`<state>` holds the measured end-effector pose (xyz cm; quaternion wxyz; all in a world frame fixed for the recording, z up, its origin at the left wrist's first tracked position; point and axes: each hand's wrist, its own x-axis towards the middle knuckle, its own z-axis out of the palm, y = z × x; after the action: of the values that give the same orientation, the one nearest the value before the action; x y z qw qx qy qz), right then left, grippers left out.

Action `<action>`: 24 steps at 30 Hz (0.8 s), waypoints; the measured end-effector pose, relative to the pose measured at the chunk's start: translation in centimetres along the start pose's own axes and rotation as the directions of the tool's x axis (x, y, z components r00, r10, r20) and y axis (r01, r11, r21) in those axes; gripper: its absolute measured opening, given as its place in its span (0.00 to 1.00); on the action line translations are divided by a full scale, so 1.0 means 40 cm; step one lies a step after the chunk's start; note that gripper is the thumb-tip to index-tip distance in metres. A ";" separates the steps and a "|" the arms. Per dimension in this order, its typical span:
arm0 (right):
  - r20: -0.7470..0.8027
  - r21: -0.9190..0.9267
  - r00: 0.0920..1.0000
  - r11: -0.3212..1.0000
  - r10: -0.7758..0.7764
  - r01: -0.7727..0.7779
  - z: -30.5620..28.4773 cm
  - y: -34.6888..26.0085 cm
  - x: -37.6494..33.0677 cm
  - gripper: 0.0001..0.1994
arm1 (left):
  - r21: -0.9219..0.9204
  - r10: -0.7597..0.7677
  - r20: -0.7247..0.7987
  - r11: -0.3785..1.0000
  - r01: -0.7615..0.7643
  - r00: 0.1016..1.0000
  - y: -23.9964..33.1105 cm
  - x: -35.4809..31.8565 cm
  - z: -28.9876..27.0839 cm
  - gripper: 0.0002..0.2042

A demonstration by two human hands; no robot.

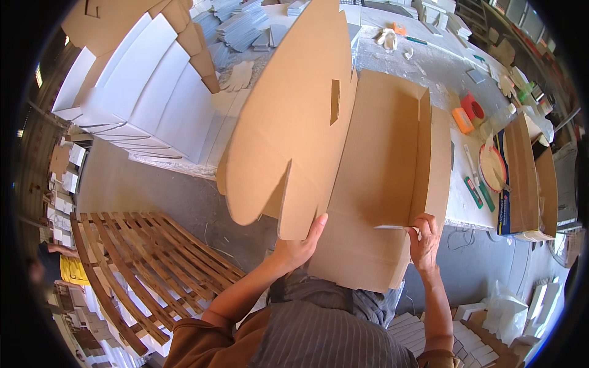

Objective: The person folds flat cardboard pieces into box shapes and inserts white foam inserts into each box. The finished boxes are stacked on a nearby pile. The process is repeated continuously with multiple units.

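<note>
A brown cardboard box (383, 141), partly folded, lies in front of me across the worktable's near edge. Its lid (288, 116) stands raised on the left, with rounded tabs and a narrow slot cut in it. My left hand (299, 248) is closed on the lid's near edge, thumb on the face towards the box; its other fingers are hidden behind the board. My right hand (424, 240) pinches the near end of the box's right side wall (423, 153). A thin pale edge sticks out left of these fingertips; I cannot tell whether it is part of a flap.
White boxes (153, 86) stand stacked at the left of the dusty worktable (392, 61). On its right are an orange block (462, 121), a round dish (492, 167), green-handled tools (478, 193) and an open carton (521, 178). A wooden slatted pallet (153, 264) stands lower left.
</note>
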<state>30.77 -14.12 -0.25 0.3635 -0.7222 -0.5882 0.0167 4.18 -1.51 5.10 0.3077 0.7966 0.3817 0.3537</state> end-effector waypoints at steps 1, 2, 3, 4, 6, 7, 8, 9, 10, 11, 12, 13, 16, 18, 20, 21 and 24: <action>-0.033 0.014 0.999 1.000 0.010 -0.009 0.009 -0.003 0.000 0.11 | 0.002 0.060 -0.024 0.998 -0.060 0.998 -0.010 -0.004 0.009 0.12; -0.057 0.027 0.998 0.999 0.025 -0.023 0.016 -0.006 -0.003 0.11 | 0.008 0.056 -0.032 0.998 -0.056 0.998 -0.015 -0.006 0.011 0.13; -0.067 0.031 0.997 0.999 0.045 -0.043 0.022 0.000 -0.010 0.11 | 0.015 0.053 -0.039 0.999 -0.053 0.998 -0.021 -0.009 0.009 0.13; -0.075 0.033 0.995 0.997 0.066 -0.063 0.026 0.008 -0.019 0.11 | 0.017 0.049 -0.048 0.999 -0.048 0.998 -0.028 -0.013 0.009 0.14; -0.078 0.033 0.995 0.998 0.054 -0.051 0.027 0.010 -0.030 0.10 | 0.121 -0.061 0.063 0.991 0.053 0.996 -0.051 -0.018 -0.011 0.15; -0.076 0.026 0.997 0.999 0.023 -0.021 0.028 0.003 -0.031 0.10 | 0.173 -0.116 0.116 0.980 0.095 0.987 -0.060 -0.016 -0.017 0.16; -0.073 0.020 0.997 1.000 -0.008 0.009 0.028 -0.004 -0.032 0.10 | 0.136 -0.171 0.146 0.979 0.151 0.974 -0.057 -0.009 -0.019 0.17; -0.070 0.005 0.996 0.998 -0.061 0.062 0.040 0.000 -0.038 0.10 | 0.073 -0.168 0.137 0.984 0.160 0.976 -0.063 -0.004 -0.011 0.16; -0.072 0.004 0.993 0.996 -0.090 0.090 0.045 -0.006 -0.033 0.10 | 0.015 -0.169 0.119 0.986 0.168 0.978 -0.073 -0.002 -0.006 0.16; -0.075 0.002 0.990 0.993 -0.118 0.119 0.049 -0.012 -0.027 0.10 | -0.043 -0.171 0.102 0.984 0.176 0.980 -0.078 0.001 -0.004 0.17; -0.068 0.009 0.990 0.993 -0.120 0.121 0.053 -0.016 -0.024 0.11 | -0.479 -0.448 0.316 0.685 0.548 0.836 -0.075 0.004 -0.001 0.21; -0.062 0.016 0.991 0.992 -0.123 0.124 0.058 -0.020 -0.021 0.11 | -0.570 -0.470 0.324 0.596 0.565 0.822 -0.071 0.010 0.006 0.22; -0.093 0.012 0.989 0.993 -0.117 0.119 0.068 -0.035 -0.024 0.13 | -0.753 -0.504 0.330 0.369 0.545 0.798 -0.054 0.016 0.042 0.22; -0.138 -0.038 0.982 0.992 -0.125 0.121 0.068 -0.047 -0.020 0.13 | -0.684 -0.463 0.265 0.529 0.503 0.846 -0.058 0.002 0.063 0.22; -0.181 -0.120 0.972 0.984 -0.153 0.132 0.062 -0.061 -0.012 0.13 | -0.423 -0.367 0.221 0.799 0.428 0.904 -0.108 -0.019 0.073 0.20; -0.174 -0.120 0.970 0.981 -0.172 0.152 0.062 -0.059 -0.012 0.14 | -0.412 -0.369 0.155 0.819 0.399 0.916 -0.129 -0.028 0.086 0.19; -0.141 -0.092 0.964 0.973 -0.225 0.213 0.065 -0.044 -0.018 0.14 | -0.486 -0.374 0.068 0.797 0.358 0.925 -0.138 -0.038 0.101 0.17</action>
<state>27.89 -13.34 -1.49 0.3787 -0.6654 -0.6354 -0.1007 4.55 -0.80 -1.85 0.5558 0.5977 0.4308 0.3850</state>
